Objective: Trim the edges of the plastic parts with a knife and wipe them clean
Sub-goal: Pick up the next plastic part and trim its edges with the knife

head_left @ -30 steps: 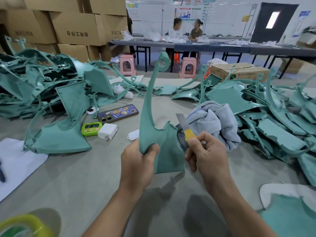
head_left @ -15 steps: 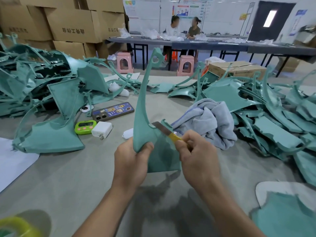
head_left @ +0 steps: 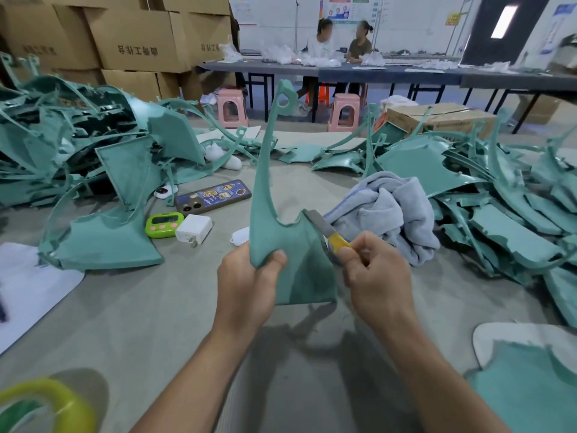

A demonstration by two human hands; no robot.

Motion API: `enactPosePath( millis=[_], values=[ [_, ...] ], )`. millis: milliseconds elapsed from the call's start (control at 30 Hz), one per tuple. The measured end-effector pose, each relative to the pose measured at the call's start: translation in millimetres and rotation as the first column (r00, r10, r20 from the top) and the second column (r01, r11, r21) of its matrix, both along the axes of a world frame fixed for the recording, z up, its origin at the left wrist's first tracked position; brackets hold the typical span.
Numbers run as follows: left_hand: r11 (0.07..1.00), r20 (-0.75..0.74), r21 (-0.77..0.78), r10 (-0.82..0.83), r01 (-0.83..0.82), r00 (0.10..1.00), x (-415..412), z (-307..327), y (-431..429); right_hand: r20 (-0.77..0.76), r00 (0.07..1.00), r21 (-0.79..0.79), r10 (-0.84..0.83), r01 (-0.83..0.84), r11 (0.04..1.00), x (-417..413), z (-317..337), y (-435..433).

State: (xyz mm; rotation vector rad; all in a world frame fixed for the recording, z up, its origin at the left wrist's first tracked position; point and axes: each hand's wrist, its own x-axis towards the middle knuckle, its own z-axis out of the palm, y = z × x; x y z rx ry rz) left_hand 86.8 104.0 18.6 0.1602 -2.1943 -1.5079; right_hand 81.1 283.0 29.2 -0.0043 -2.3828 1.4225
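The teal plastic part [head_left: 265, 189] is held upright over the near surface [head_left: 125, 307] in the grip of the left hand [head_left: 249, 285], presenting its right edge to the knife [head_left: 327, 232] clasped by the right hand [head_left: 374, 276].

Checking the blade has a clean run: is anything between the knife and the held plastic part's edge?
Nothing visible. The knife in the right hand lies against the upper right edge of the plastic part. The left hand grips it lower left, clear of the blade; the grey towel lies behind.
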Motion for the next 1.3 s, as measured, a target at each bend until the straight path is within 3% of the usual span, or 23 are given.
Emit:
enactPosePath(
  millis=[100,200,233,300,433,500,567,633,700,767,800,900,967,1033,1100,1167,1233,1300],
  values=[
    [1.000,0.027,0.027,-0.010,0.009,1.000,0,1,0,0.009,0.994,-0.016,0.105,-0.105,0.994,5,0,-2],
    [0.994,0.073,0.082,-0.084,0.078,0.994,1,1,0,-0.009,0.998,0.038,-0.057,0.057,0.998,1,1,2],
    [0.984,0.112,0.126,-0.137,0.123,0.984,2,0,0,-0.027,0.992,-0.031,-0.122,0.121,0.992,-2,3,7],
    [0.936,0.202,0.280,-0.276,0.214,0.940,2,0,-2,-0.030,0.992,-0.311,-0.119,0.104,0.945,-5,8,17],
    [0.758,0.298,0.514,-0.598,0.403,0.744,4,7,-12,0.112,0.957,-0.641,0.269,-0.138,0.755,0,12,24],
    [0.726,0.321,0.503,-0.661,0.469,0.679,7,8,-15,0.187,0.871,-0.688,0.454,-0.214,0.694,3,11,27],
    [0.725,0.319,0.500,-0.662,0.473,0.679,8,7,-15,0.249,0.825,-0.655,0.508,-0.243,0.716,5,7,26],
    [0.715,0.263,0.579,-0.618,0.391,0.741,5,9,-13,0.231,0.886,-0.623,0.403,-0.183,0.760,6,3,19],
    [0.607,0.173,0.749,-0.565,0.265,0.807,-2,11,-15,0.089,0.982,-0.588,0.166,-0.083,0.804,6,3,14],
    [0.473,0.037,0.831,-0.571,0.292,0.820,-6,14,-21,-0.092,0.995,-0.616,-0.036,-0.028,0.787,5,5,15],
    [0.448,-0.007,0.827,-0.595,0.339,0.803,-5,15,-20,-0.137,0.987,-0.650,-0.078,-0.030,0.759,6,8,16],
    [0.501,0.008,0.746,-0.664,0.438,0.747,4,5,-2,-0.075,0.996,-0.666,-0.040,-0.020,0.746,13,14,10],
    [0.568,0.084,0.755,-0.579,0.328,0.811,5,1,9,0.085,0.992,-0.663,0.096,-0.015,0.748,17,11,2],
    [0.719,0.211,0.682,-0.367,0.133,0.906,2,0,9,0.194,0.966,-0.666,0.171,0.002,0.746,19,13,3],
    [0.803,0.250,0.593,-0.252,0.058,0.935,-2,1,-1,0.102,0.993,-0.509,0.059,0.001,0.861,17,17,15],
    [0.818,0.263,0.569,-0.282,0.088,0.923,-2,5,-12,-0.081,0.996,-0.144,-0.040,0.028,0.989,14,23,32],
    [0.792,0.301,0.597,-0.369,0.128,0.879,2,10,-19,-0.148,0.989,0.123,0.010,0.008,0.992,14,23,39],
    [0.739,0.318,0.654,-0.463,0.162,0.827,5,14,-22,-0.111,0.993,0.260,0.035,-0.005,0.966,13,14,41]
  ],
)
